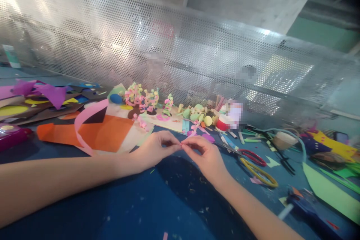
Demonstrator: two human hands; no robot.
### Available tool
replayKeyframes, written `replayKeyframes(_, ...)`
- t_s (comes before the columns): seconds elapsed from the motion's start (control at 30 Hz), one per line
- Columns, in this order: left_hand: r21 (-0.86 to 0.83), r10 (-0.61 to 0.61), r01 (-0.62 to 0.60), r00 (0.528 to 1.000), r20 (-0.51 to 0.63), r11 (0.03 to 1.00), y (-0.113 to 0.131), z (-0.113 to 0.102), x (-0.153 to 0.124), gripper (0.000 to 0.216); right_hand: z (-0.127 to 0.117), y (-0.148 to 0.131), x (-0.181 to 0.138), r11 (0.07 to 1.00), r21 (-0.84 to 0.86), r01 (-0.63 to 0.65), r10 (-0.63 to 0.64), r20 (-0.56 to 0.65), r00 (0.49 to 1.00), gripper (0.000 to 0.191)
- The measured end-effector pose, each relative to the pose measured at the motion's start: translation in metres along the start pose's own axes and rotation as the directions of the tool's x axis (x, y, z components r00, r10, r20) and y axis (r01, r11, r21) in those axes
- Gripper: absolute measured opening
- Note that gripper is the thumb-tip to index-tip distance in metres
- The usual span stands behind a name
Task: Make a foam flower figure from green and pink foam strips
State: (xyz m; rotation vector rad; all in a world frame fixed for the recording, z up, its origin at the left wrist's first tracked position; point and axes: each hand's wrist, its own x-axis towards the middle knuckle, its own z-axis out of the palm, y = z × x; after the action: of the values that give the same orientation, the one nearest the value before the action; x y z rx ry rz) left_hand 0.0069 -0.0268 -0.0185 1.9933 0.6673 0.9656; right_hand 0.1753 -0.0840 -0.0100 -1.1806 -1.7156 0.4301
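Out over the middle of the blue table (126,198), my left hand (154,148) and my right hand (204,153) meet fingertip to fingertip. Each has thumb and forefinger pinched together. A tiny pinkish bit shows where the fingertips touch, too small and covered to name. Just beyond the hands lie purple paper scraps (206,137). Right of my right hand rests a pair of scissors with red and yellow handles (260,176). Behind my left hand stand small curled paper decorations (167,107) in pink and pale green.
Orange paper (112,133) and a curled pink strip (80,131) lie to the left. A blue glue gun (308,212) sits at lower right, near green paper (332,183). A perforated metal screen (112,41) runs along the back. A red-and-white container (223,123) stands before it.
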Motion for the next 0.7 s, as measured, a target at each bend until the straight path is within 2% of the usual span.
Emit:
replayKeyframes(0.17, 0.033, -0.017, 0.017, 1.000, -0.011, 0.999, 0.0009, -0.0003, -0.0007, 0.017, 0.0005, -0.0044, -0.0004, 0.996, 0.017, -0.084, 0.084, 0.031, 0.996, 0.010)
replayKeyframes(0.37, -0.033, -0.201, 0.201, 0.980, 0.008, 0.979, 0.0087, -0.0022, -0.0014, 0.030, -0.0007, -0.0062, 0.0019, 0.954, 0.149, -0.258, 0.252, 0.060, 0.966, 0.014)
replayKeyframes(0.63, -0.146, -0.154, 0.165, 0.985, 0.080, 0.976, 0.0061, -0.0034, 0.0006, 0.027, 0.0005, -0.0039, 0.0030, 0.898, 0.322, -0.300, 0.285, 0.093, 0.954, 0.013)
replayKeyframes(0.7, -0.173, -0.153, 0.168, 0.983, 0.098, 0.971, 0.0068, -0.0039, 0.0008, 0.026, 0.0018, -0.0031, 0.0032, 0.870, 0.388, -0.303, 0.290, 0.093, 0.952, 0.019)
